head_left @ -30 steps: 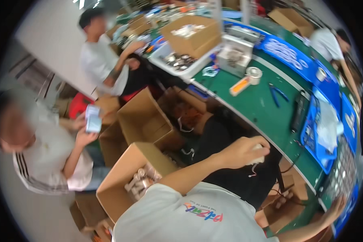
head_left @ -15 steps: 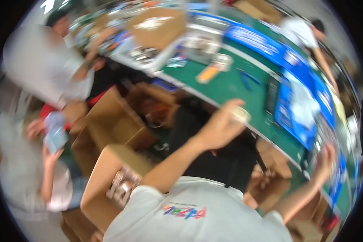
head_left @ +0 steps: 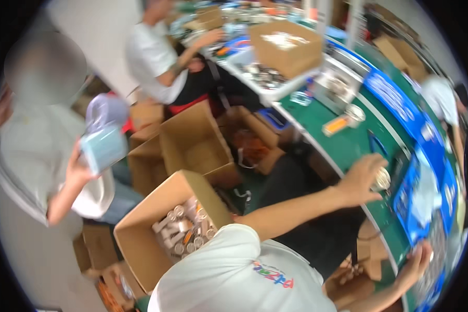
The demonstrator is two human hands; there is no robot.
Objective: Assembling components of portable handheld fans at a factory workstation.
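Note:
My left hand (head_left: 360, 182) reaches over the near edge of the green work table, its fingers curled round a small round piece (head_left: 382, 179), whitish and metallic. At the right, my right hand (head_left: 415, 265) is at the edge of a blue tray (head_left: 404, 213) beside a heap of clear plastic (head_left: 434, 260). Its fingers are bent, with a small pale spot at their tips that I cannot make out. On the table ahead lie an orange-and-white piece with a round end (head_left: 338, 125) and blue-handled pliers (head_left: 377, 143).
An open carton (head_left: 140, 229) of round-ended pieces stands at my left, with more cartons (head_left: 195, 140) behind. A person (head_left: 41, 151) there holds a light-blue pack (head_left: 104, 148). Another person (head_left: 158, 52) sits at the far table. A white bin (head_left: 275, 93) stands by the table corner.
My view has swung left, bringing the carton's contents and the person with the light-blue pack further in. My left hand still holds the round piece; my right hand sits lower by the tray.

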